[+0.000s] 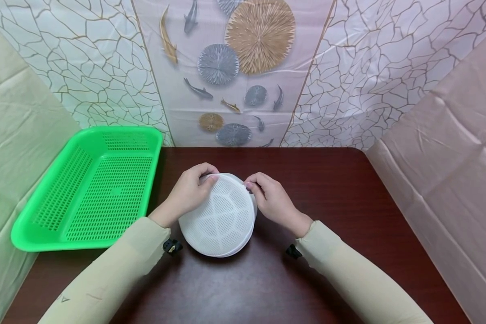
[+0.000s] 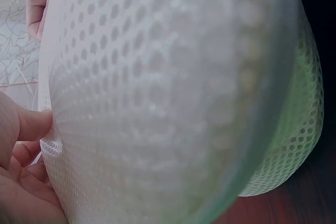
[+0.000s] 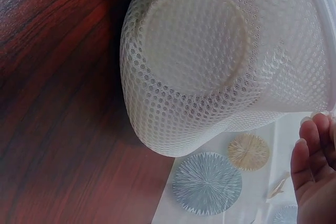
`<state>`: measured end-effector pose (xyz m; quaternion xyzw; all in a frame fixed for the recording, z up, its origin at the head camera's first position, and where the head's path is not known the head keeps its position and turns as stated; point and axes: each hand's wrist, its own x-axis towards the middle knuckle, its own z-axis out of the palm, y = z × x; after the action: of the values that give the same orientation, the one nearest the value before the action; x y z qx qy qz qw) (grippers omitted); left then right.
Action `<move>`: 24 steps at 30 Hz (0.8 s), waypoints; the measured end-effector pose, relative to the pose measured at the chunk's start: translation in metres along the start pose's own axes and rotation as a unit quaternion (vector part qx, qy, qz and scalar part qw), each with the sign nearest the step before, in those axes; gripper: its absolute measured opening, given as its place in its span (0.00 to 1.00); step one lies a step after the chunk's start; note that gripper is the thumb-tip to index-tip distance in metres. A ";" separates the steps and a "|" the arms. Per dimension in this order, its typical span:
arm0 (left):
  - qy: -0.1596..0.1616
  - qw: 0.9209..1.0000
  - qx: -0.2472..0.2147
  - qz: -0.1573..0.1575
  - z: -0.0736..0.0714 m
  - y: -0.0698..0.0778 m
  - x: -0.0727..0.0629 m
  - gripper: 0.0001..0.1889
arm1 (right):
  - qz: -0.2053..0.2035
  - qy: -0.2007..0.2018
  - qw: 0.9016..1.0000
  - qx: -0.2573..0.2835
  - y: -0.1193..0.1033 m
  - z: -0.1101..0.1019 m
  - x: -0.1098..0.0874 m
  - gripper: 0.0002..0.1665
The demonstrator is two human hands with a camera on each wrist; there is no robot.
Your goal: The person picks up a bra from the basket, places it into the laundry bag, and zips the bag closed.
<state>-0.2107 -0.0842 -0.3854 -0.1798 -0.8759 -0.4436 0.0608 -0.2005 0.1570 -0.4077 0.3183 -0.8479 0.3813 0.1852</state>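
Observation:
A round white mesh laundry bag stands out from the dark table between both hands, its flat round face turned up toward the head camera. My left hand pinches its upper left edge, thumb on the mesh and fingers behind. At the upper right rim, my right hand pinches the edge between thumb and forefinger. In the left wrist view the mesh fills most of the picture, puckered beside the thumb. The right wrist view shows the bag's mesh side with a faint ring on it, and part of my right hand.
A green plastic basket with a slotted bottom stands at the left of the dark red wooden table. Patterned cloth hangs along the back edge, and plain cloth lines the right side.

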 end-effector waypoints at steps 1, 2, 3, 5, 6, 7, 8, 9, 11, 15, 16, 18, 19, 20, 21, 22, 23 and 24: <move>-0.001 1.000 -0.002 0.000 -0.001 0.000 0.000 0.02 | -0.002 0.000 1.000 -0.001 0.000 0.000 0.000 0.03; -0.001 1.000 -0.004 0.001 -0.002 0.001 0.000 0.02 | -0.004 0.001 1.000 0.000 0.000 0.000 0.000 0.03; -0.001 1.000 -0.005 0.001 -0.003 0.001 0.000 0.03 | -0.007 0.002 1.000 -0.001 0.001 0.000 0.001 0.03; 0.003 1.000 -0.008 0.001 -0.004 0.001 0.000 0.03 | -0.009 0.005 1.000 -0.002 0.001 -0.001 0.002 0.03; 0.006 1.000 -0.010 0.000 -0.004 0.001 0.001 0.03 | -0.009 0.006 1.000 -0.002 0.000 -0.001 0.002 0.03; 0.010 1.000 -0.013 -0.001 -0.005 0.000 0.001 0.03 | -0.008 0.006 1.000 -0.003 0.000 -0.002 0.003 0.03; 0.013 1.000 -0.016 -0.003 -0.006 -0.001 0.001 0.03 | -0.008 0.007 1.000 -0.003 0.000 -0.003 0.004 0.03; 0.017 1.000 -0.019 -0.004 -0.006 -0.001 0.002 0.03 | -0.006 0.008 1.000 -0.002 0.000 -0.003 0.005 0.03; 0.022 0.999 -0.026 -0.004 -0.007 -0.002 0.003 0.04 | -0.003 0.009 1.000 -0.001 0.000 -0.005 0.006 0.04; 0.027 0.999 -0.033 -0.006 -0.009 0.000 0.003 0.04 | -0.002 0.013 1.000 -0.001 -0.001 -0.008 0.010 0.04; 0.029 0.999 -0.034 -0.007 -0.010 0.001 0.003 0.04 | -0.002 0.014 1.000 -0.002 -0.002 -0.009 0.010 0.04; 0.035 0.999 -0.039 -0.011 -0.010 0.003 0.003 0.05 | 0.000 0.016 1.000 -0.003 -0.002 -0.009 0.011 0.03; 0.038 0.998 -0.041 -0.012 -0.010 0.003 0.002 0.05 | 0.000 0.016 1.000 -0.004 -0.002 -0.009 0.012 0.03; 0.040 0.998 -0.042 -0.012 -0.010 0.003 0.002 0.05 | 0.001 0.016 1.000 -0.004 -0.002 -0.009 0.012 0.03; 0.042 0.998 -0.045 -0.012 -0.010 0.004 0.002 0.05 | 0.002 0.016 1.000 -0.004 -0.002 -0.009 0.012 0.03; 0.045 0.998 -0.047 -0.011 -0.010 0.003 0.002 0.05 | 0.003 0.016 1.000 -0.004 -0.002 -0.009 0.012 0.04; 0.049 0.998 -0.049 -0.011 -0.010 0.002 0.002 0.05 | 0.003 0.016 1.000 -0.004 -0.002 -0.008 0.012 0.04; 0.054 0.997 -0.051 -0.011 -0.010 0.002 0.002 0.05 | 0.004 0.016 1.000 -0.003 -0.002 -0.008 0.011 0.04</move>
<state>-0.2125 -0.0906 -0.3777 -0.1493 -0.8495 -0.4972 0.0937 -0.2069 0.1578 -0.3952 0.3085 -0.8473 0.3844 0.1980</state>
